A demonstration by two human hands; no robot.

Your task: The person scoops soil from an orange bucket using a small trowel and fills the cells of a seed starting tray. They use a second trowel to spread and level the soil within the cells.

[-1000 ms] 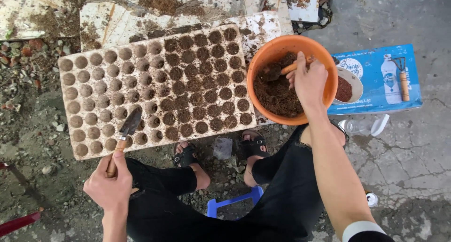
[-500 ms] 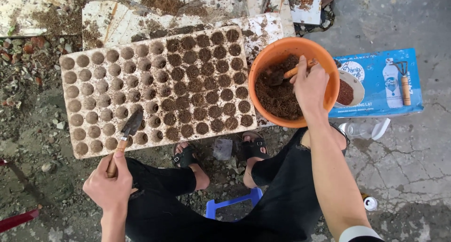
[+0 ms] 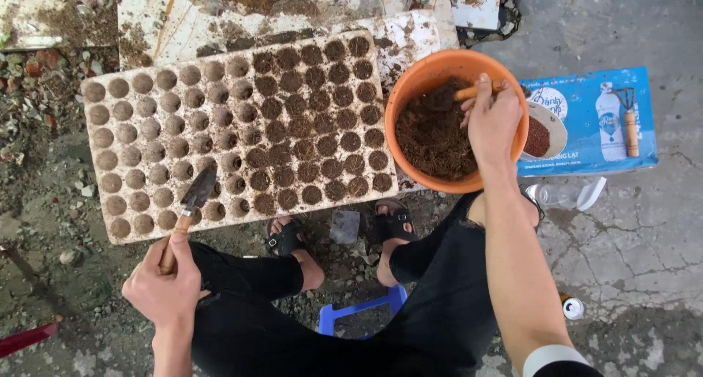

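Note:
A pale seedling tray (image 3: 146,121) with many round cells lies in front of me; the cells on its right half hold dark soil. My left hand (image 3: 162,283) grips the wooden handle of a small trowel (image 3: 192,201), whose blade rests on the tray's near edge. My right hand (image 3: 492,122) is over an orange bowl (image 3: 410,91) of brown soil and holds a small wooden-handled tool (image 3: 469,93) that dips into the soil.
A blue box (image 3: 597,121) lies right of the bowl, with a small dish of reddish grains (image 3: 543,132) and a hand rake (image 3: 630,121) on it. A clear plastic bottle (image 3: 560,194) lies below it. I sit on a blue stool (image 3: 359,315). Rubble lies at left.
My right hand has shifted slightly inside the orange bowl with its tool. The left hand and trowel have stayed at the tray's near edge.

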